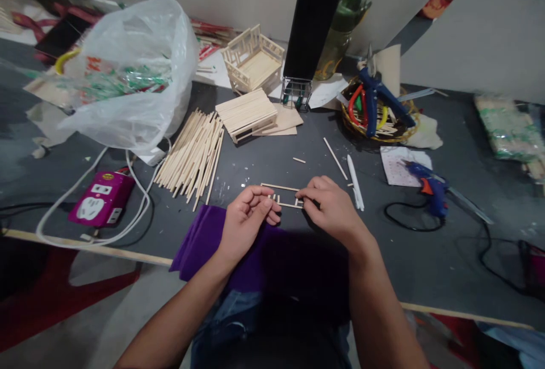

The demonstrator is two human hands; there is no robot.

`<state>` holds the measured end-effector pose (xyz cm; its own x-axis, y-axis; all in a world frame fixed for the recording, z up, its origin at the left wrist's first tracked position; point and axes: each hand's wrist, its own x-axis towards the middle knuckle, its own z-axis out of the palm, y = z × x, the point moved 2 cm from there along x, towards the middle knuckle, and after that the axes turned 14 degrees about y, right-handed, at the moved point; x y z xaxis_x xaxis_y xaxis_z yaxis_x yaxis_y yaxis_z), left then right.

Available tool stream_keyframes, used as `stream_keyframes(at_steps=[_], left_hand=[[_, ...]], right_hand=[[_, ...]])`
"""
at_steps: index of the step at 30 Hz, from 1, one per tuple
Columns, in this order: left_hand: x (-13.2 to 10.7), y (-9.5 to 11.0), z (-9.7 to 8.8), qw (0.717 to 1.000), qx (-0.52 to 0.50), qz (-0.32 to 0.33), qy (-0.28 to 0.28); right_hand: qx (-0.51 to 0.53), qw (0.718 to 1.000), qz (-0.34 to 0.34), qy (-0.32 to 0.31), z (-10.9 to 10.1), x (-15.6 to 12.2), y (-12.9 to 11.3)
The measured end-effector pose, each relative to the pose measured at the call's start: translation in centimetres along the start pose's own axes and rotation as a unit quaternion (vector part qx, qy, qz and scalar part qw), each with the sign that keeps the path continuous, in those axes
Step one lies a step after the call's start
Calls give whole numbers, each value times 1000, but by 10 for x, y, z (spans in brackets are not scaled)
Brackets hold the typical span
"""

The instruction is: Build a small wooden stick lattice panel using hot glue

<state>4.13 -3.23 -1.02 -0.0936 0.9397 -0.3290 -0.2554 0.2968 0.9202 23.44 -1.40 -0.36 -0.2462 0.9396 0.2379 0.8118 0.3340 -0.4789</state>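
Note:
Between my two hands is a small frame of thin wooden sticks [284, 187], with a long upper stick, a lower stick and several short cross pieces. My left hand [251, 210] pinches its left end between thumb and fingers. At the right end, my right hand [326, 201] is closed with fingertips on the frame and partly hides it. A short loose stick [299, 160] lies just beyond the frame. Farther right are a longer stick [335, 158] and a white pen [355, 181]. A purple cloth [200, 244] lies under my forearms at the table's near edge.
Left are a stick pile [193, 153], a plastic bag [140, 102] and a purple power outlet box [101, 198]. Behind stand a slatted wooden platform [247, 112], a miniature railed wooden piece [255, 62] and a phone [315, 22]. Right are a basket with pliers [374, 102] and a glue gun [432, 187].

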Motion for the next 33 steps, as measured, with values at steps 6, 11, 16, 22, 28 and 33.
stream_keyframes(at_steps=[6, 11, 16, 22, 28, 33], left_hand=[[-3, 2, 5, 999, 13, -2, -34], [-1, 15, 18, 990, 4, -35, -136], [2, 25, 29, 982, 2, -36, -183], [3, 16, 31, 985, 4, -43, -168], [8, 11, 30, 985, 29, -33, -165], [13, 14, 26, 980, 93, 4, -178]], right_hand=[[104, 990, 0, 96, -19, 2, -7], [188, 976, -29, 104, -35, 10, -21], [227, 970, -33, 83, -38, 16, -26], [230, 972, 9, 40, -34, 16, -23], [229, 973, 9, -13, -29, 21, -19], [224, 974, 13, -8, -31, 24, -15]])
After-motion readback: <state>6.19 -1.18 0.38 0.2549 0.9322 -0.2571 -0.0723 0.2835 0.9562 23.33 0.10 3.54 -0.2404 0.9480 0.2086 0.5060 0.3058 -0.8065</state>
